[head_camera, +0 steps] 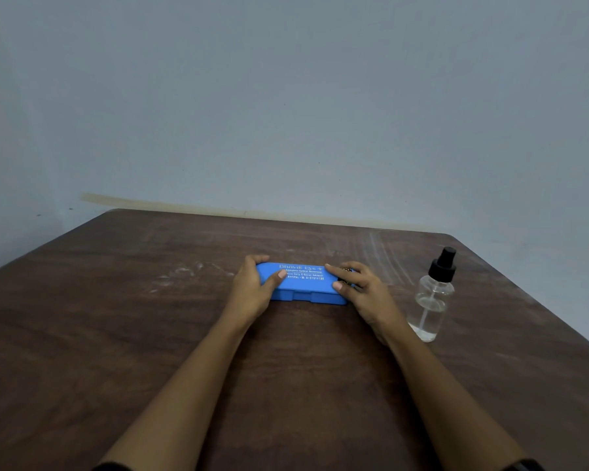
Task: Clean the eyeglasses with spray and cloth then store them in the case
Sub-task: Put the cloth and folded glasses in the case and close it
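Brown wood-grain surface (116,334), scuffed pale toward the far side, with a plain grey-blue wall (286,96) behind. Blue case (303,285) lies closed at centre, long side across. Left grip (252,288) curls round its left end, thumb on the lid; right grip (361,288) clasps the right end, forefinger on the lid. White lid print: "Bhavik Eye+", "BHOPAL" — rest too small. Clear spray bottle (430,300), black pump, stands upright at right.
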The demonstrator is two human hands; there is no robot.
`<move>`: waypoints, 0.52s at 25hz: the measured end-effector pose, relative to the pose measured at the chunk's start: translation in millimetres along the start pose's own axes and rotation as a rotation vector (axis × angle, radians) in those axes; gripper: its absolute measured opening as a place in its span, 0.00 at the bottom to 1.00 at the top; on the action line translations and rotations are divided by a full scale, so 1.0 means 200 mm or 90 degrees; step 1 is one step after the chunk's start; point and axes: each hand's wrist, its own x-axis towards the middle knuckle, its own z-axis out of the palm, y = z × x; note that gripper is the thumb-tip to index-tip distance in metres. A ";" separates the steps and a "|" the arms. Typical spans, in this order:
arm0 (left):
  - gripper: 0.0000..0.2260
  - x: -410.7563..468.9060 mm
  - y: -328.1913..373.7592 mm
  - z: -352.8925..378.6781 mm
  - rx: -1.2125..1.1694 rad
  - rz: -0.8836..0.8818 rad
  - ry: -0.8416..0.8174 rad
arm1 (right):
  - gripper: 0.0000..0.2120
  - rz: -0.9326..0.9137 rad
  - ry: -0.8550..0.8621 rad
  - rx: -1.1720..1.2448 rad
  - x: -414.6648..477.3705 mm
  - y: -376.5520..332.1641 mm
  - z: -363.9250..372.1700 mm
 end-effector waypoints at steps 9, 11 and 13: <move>0.22 0.00 -0.01 -0.02 0.012 0.008 0.007 | 0.18 0.001 0.012 -0.011 -0.01 -0.02 0.02; 0.22 0.00 -0.01 -0.02 0.015 0.006 0.005 | 0.17 0.000 0.018 -0.016 -0.02 -0.02 0.02; 0.22 0.00 -0.01 -0.02 0.026 0.008 0.005 | 0.17 -0.005 0.025 -0.012 -0.01 -0.02 0.02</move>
